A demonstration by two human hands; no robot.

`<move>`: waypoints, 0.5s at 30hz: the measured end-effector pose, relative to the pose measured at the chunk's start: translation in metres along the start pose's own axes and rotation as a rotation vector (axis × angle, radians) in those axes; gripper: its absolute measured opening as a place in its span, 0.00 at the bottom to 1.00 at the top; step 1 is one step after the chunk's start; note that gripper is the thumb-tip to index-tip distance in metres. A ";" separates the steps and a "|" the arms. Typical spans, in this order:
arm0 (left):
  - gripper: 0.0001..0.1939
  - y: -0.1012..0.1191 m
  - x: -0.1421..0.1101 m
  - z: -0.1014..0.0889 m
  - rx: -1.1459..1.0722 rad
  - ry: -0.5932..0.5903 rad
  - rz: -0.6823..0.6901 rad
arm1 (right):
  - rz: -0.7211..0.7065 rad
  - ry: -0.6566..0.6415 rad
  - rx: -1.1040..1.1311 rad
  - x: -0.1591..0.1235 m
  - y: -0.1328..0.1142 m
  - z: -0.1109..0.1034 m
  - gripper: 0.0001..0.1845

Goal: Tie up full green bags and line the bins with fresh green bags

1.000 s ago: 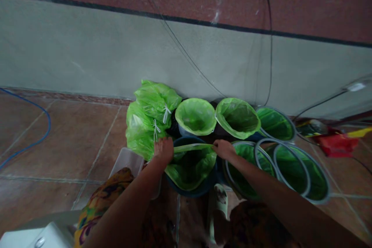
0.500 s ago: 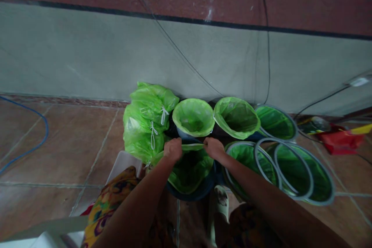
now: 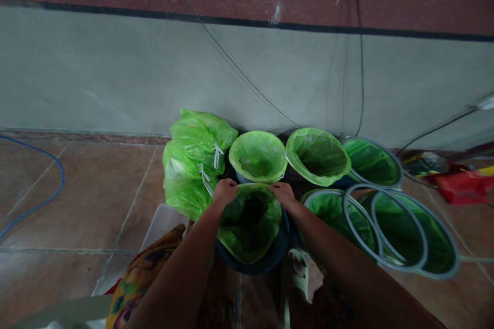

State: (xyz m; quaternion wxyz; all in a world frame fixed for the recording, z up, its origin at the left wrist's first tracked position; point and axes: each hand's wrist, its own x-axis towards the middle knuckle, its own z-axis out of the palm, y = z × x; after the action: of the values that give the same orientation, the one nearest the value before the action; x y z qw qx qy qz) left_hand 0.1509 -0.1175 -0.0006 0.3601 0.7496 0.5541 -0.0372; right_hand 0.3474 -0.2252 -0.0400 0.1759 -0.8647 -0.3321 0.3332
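A green bin liner [image 3: 241, 241] hangs spread open inside a dark blue bin [image 3: 283, 247] on the floor in front of me. My left hand [image 3: 225, 192] pinches the liner's far edge on its left side. On the right of the same edge, my right hand [image 3: 283, 193] has its fingers closed on the plastic. The edge between the hands bows toward the wall, and the inside of the liner is dark. Just behind stand two bins with green liners folded over their rims, a left one [image 3: 258, 157] and a right one [image 3: 318, 159].
Tied green bags [image 3: 193, 157] with white drawstrings are heaped at left, by a pale plastic container [image 3: 162, 221]. More lined bins [image 3: 372, 164] stand at right, with loose grey rings [image 3: 386, 226] lying over some. A blue hose [image 3: 62, 175] and a red object [image 3: 463, 186] lie farther out.
The liner's far edge, earlier pulled straight between my hands, now curves open toward the back of the bin. More of the inside shows. Both hands still grip it; the view has shifted slightly.
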 end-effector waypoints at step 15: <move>0.16 -0.034 0.010 0.013 0.101 -0.033 -0.231 | 0.037 -0.066 -0.041 -0.003 0.013 0.004 0.14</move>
State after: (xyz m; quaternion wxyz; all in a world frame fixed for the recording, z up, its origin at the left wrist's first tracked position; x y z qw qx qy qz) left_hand 0.1294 -0.1127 -0.0314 0.3242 0.6973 0.6282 -0.1184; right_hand 0.3486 -0.2362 -0.0483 0.1408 -0.8626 -0.3285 0.3579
